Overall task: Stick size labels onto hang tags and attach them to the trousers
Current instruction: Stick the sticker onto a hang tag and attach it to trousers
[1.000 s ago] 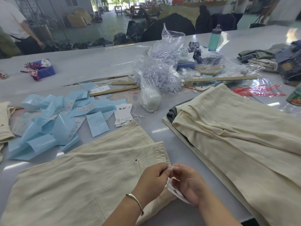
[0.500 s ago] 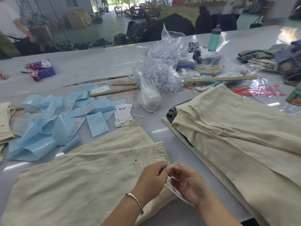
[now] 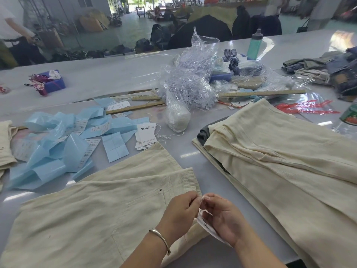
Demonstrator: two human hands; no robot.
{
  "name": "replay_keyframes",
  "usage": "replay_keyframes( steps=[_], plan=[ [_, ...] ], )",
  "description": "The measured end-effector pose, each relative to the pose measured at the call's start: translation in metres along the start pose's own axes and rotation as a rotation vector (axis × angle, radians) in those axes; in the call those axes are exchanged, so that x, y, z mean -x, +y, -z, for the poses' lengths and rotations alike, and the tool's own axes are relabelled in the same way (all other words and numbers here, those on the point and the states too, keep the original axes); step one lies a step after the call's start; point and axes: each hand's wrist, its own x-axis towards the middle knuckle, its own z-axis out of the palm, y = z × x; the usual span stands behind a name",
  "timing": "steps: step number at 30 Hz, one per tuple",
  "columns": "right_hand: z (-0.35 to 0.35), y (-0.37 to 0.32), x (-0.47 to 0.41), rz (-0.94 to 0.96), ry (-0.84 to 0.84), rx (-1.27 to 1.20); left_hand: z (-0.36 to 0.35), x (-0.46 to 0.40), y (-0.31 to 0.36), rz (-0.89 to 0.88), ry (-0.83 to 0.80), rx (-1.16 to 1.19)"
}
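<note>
The left hand (image 3: 180, 210) and right hand (image 3: 222, 217) are pinching a thin string together at their fingertips, the right grip also holding a white hang tag (image 3: 206, 226) beneath. Both are hovering over the corner of cream trousers (image 3: 96, 209) lying on the worktop (image 3: 116, 78).

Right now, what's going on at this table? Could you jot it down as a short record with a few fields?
Left hand: left hand pinches a thin string at the trousers' waistband corner
Right hand: right hand pinches the same string and holds a hang tag
Garment being tagged: cream trousers, flat in front
Spare tags: stack of hang tags beyond the trousers
Labels: blue label sheets scattered at left
Other garments: pile of cream trousers at right
</note>
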Motion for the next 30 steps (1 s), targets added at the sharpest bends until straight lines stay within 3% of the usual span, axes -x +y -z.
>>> replay_keyframes(
  steps=[6, 15, 19, 30],
  plan=[
    [0.000, -0.003, 0.000, 0.140, 0.057, 0.247, 0.001, 0.000, -0.004, -0.020, 0.010, -0.045],
    [-0.003, -0.019, 0.006, 0.195, -0.028, 0.478, 0.005, -0.005, -0.017, 0.002, -0.010, 0.185],
    [-0.004, -0.024, 0.010, 0.188, -0.067, 0.507, 0.007, -0.007, -0.017, 0.044, 0.014, 0.303],
    [-0.008, -0.033, 0.005, 0.238, -0.078, 0.610, 0.001, -0.009, -0.013, 0.076, 0.067, 0.355]
  ],
)
